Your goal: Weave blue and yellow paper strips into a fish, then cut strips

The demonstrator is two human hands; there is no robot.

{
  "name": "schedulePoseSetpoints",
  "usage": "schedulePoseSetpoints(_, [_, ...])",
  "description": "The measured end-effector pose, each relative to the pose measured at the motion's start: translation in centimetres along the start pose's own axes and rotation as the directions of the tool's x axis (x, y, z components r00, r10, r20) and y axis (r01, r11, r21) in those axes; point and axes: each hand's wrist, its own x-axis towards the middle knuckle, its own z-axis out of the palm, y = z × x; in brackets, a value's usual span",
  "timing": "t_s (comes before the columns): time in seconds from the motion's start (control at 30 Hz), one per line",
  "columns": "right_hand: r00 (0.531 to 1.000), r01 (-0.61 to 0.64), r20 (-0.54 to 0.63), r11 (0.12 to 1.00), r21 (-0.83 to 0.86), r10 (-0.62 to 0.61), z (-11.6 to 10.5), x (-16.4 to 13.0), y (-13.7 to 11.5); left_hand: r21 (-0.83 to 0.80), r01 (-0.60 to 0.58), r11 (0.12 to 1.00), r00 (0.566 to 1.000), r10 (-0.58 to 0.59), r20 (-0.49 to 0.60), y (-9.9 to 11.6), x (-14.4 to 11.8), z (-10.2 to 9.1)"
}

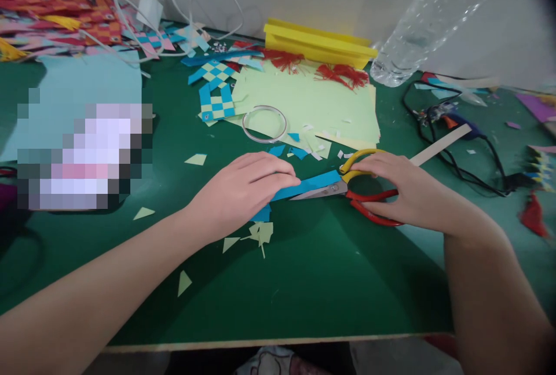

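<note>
Blue paper strip [306, 186] lies flat on the green counter [304, 282], its 9 o'clock end pinned under the left hand [243, 190], grip pressed together on it. At 3 o'clock the right hand [403, 192] covers the scissors [347, 190], steel blades closed beside the strip; whether it grips them I cannot tell. Pale triangular offcuts [259, 231] lie at 6 o'clock.

Clear plastic bottle [430, 22], yellow box [319, 44], tape ring [264, 124], 2 red tassels [343, 75]
</note>
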Motion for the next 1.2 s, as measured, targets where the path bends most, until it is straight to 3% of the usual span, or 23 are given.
schedulePoseSetpoints(0.23, [1.000, -0.013, -0.011, 1.000, -0.005, 0.013, 0.2, 0.1, -0.2, -0.048, 0.031, 0.998, 0.983, -0.022, 0.182, -0.5, -0.2, 1.3])
schedulePoseSetpoints(0.93, [0.995, -0.084, -0.053, 0.996, -0.023, 0.082, 0.0, -0.9, 1.5, -0.023, 0.069, 0.997, 0.979, -0.063, 0.195, -1.2, -0.3, 1.4])
schedulePoseSetpoints(1.2, [0.996, -0.082, -0.028, 0.997, 0.009, 0.083, 0.1, -0.5, 0.4, -0.011, 0.076, 0.997, 0.969, -0.071, 0.236, -1.7, -0.3, 0.9])
